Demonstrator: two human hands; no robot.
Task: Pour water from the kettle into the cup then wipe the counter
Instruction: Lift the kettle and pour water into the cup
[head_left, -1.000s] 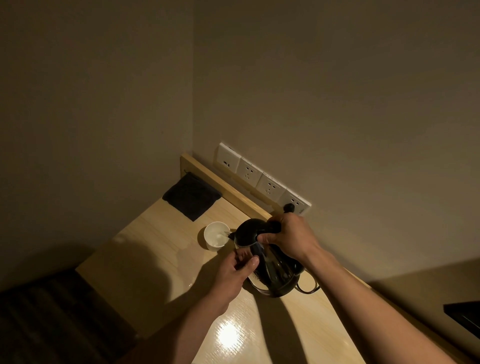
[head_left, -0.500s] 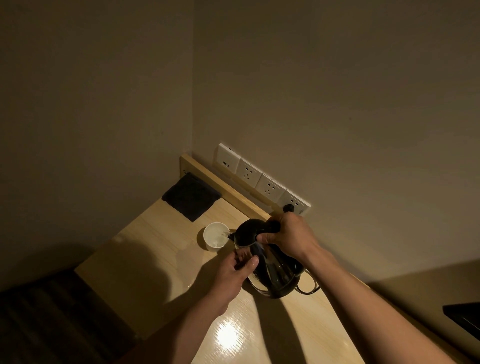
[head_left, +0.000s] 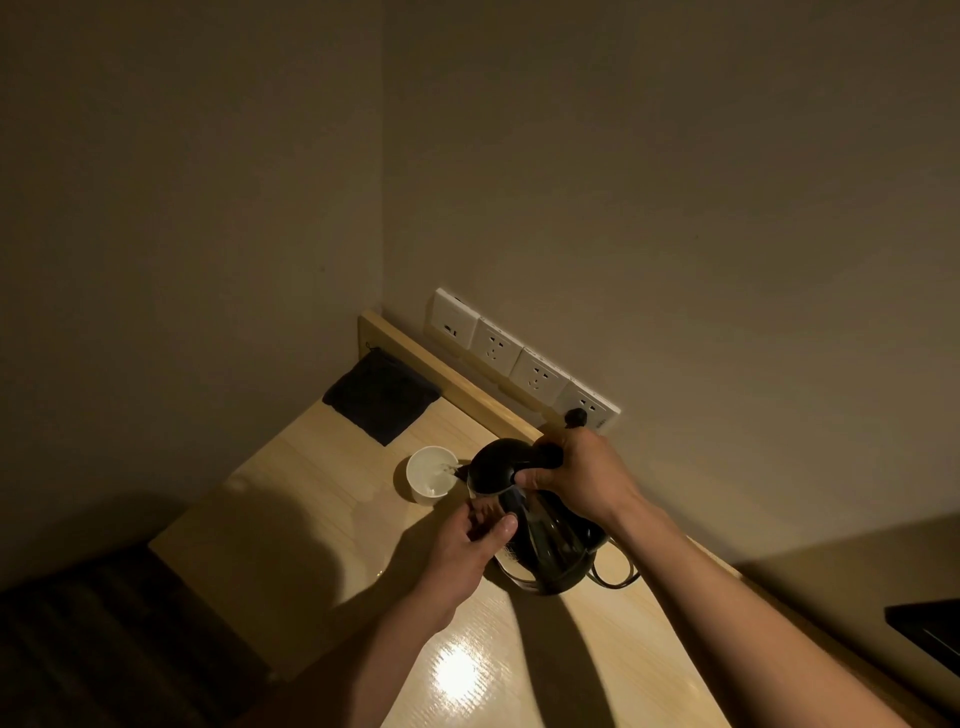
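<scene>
From the head view, a pale wooden counter (head_left: 291, 499) runs into the corner of a dim room, with a bright glare on its near part; the kettle (head_left: 540, 540), dark and glossy with a black lid, is tipped toward the left, its spout right at the rim of the cup (head_left: 432, 474); the right hand (head_left: 582, 480) is clenched round the kettle's black handle at the top, knuckles up, forearm coming in from the lower right; the left hand (head_left: 467, 551) is pressed against the near side of the kettle's body, thumb up along the glass and fingers curled underneath, so it steadies rather than fully grasps, and how tightly it closes I cannot tell; the cup is small, white and upright on the counter, just left of the kettle's spout, and something pale shows at its bottom, though whether water is running into it is too dim to say; beyond the cup, against the raised wooden back edge, a dark cloth (head_left: 382, 397) lies flat in the corner, well apart from both hands; on the wall above, a row of white sockets (head_left: 519, 364) slants away, and a black plug (head_left: 575, 415) sits in the nearest one, just above the right hand; a dark cord (head_left: 618, 577) loops on the counter behind the kettle's base.
</scene>
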